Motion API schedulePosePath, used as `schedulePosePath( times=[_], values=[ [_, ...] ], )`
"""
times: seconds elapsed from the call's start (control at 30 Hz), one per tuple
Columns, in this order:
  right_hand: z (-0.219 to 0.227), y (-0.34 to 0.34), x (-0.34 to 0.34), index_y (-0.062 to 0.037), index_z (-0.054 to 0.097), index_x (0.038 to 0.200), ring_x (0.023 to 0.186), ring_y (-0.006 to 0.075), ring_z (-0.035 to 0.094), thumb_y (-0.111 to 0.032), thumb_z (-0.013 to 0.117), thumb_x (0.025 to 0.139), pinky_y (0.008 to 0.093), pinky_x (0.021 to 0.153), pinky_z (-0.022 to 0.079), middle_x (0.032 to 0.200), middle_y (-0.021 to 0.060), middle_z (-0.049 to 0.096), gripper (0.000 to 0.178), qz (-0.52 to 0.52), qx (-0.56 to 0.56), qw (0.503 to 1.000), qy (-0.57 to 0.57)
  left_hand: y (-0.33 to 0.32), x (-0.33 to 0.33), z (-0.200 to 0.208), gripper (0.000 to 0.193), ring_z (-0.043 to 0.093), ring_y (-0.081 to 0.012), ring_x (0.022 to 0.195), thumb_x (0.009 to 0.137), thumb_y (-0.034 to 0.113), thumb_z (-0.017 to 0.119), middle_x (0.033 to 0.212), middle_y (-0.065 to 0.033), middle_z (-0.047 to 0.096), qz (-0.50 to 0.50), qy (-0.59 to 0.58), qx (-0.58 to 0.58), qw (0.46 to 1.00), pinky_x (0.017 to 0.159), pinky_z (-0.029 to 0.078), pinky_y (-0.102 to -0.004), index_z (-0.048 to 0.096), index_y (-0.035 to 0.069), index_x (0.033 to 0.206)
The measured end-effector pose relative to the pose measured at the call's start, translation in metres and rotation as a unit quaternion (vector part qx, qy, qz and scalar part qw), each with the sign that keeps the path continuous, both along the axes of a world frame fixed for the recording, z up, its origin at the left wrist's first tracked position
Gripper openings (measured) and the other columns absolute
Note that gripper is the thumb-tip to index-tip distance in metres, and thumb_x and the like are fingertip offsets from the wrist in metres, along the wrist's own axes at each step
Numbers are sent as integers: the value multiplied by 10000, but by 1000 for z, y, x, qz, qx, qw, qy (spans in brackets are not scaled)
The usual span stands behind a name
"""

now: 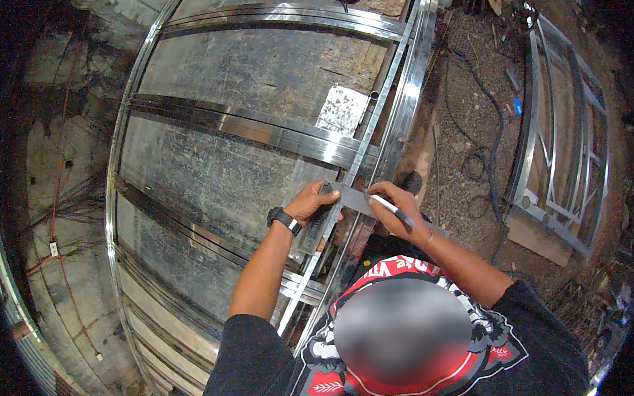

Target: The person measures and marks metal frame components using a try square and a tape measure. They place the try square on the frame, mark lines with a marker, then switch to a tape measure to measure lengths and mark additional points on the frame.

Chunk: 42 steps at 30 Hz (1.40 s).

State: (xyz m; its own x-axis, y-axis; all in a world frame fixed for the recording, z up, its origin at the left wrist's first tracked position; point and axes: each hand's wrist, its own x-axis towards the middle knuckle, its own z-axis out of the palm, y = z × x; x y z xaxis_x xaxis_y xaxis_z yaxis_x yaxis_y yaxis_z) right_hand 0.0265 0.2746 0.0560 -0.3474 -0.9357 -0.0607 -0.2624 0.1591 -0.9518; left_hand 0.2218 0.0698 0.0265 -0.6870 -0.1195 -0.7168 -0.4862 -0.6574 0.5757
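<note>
Your left hand [310, 203] grips the flat grey plate [353, 200], thumb pressed on its upper face near the left end. The fingers of your right hand [398, 207] are closed around a white-and-dark marker [392, 213] by the plate's right end. The plate sits at the right side of the large metal frame [319, 149], over the narrow rail [360, 153], just in front of your chest.

You seem to be marking, or about to. To do it well, keep that thumb firm so the plate cannot slide or twist, sight its edge against the rail, and draw one light stroke with the marker at a constant slant. Keep your left fingertips back from the line. Whether the nib touches the metal, I cannot tell; your fingers cover that end.

Your plate's long axis runs from left to right, its right end slightly nearer you, so it crosses the rail, which runs from near left to far right. Your marker slants, white end far and left, dark end near and right.
</note>
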Motion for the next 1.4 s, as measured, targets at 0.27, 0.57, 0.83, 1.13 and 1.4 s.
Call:
schedulePosePath(
  times=[0.27, 0.57, 0.83, 1.13, 1.4],
  values=[
    [-25, 52, 17, -43, 561, 1212, 1122, 438, 607, -147, 787, 876, 454, 937, 527, 1228, 240, 584, 418, -97, 8, 981, 168, 0, -1, 1, 347, 765, -262, 794, 943, 247, 774, 975, -121, 752, 0, 16, 1, 1000, 754, 639, -404, 645, 4, 1154],
    [-26, 59, 27, -45, 539, 1161, 995, 413, 618, -58, 742, 883, 435, 874, 527, 1103, 198, 566, 344, -87, 3, 992, 92, -14, 15, -10, 510, 754, -303, 1033, 853, 120, 760, 1164, -159, 744, -32, 90, 75, 993, 987, 572, -404, 619, -6, 1327],
    [-22, 60, 31, -31, 543, 1140, 995, 400, 611, -35, 743, 871, 420, 881, 519, 1098, 203, 561, 335, -83, 8, 994, 77, -13, 18, -9, 533, 751, -286, 1050, 840, 118, 797, 1168, -151, 753, -52, 68, 65, 994, 1011, 564, -402, 616, -17, 1322],
    [-25, 62, 32, -28, 549, 1134, 1022, 418, 595, -57, 736, 881, 439, 906, 508, 1103, 210, 562, 315, -67, 14, 994, 83, -10, 24, -9, 419, 764, -265, 976, 882, 161, 803, 1117, -140, 764, -32, 64, 35, 997, 939, 587, -382, 647, -10, 1231],
    [-26, 62, 31, -28, 550, 1140, 1035, 429, 591, -71, 739, 890, 453, 904, 505, 1105, 214, 559, 317, -74, 8, 994, 85, -2, 17, -11, 342, 755, -234, 914, 956, 189, 762, 1057, -125, 751, -33, 40, 15, 999, 878, 595, -355, 644, -4, 1213]
  ],
)
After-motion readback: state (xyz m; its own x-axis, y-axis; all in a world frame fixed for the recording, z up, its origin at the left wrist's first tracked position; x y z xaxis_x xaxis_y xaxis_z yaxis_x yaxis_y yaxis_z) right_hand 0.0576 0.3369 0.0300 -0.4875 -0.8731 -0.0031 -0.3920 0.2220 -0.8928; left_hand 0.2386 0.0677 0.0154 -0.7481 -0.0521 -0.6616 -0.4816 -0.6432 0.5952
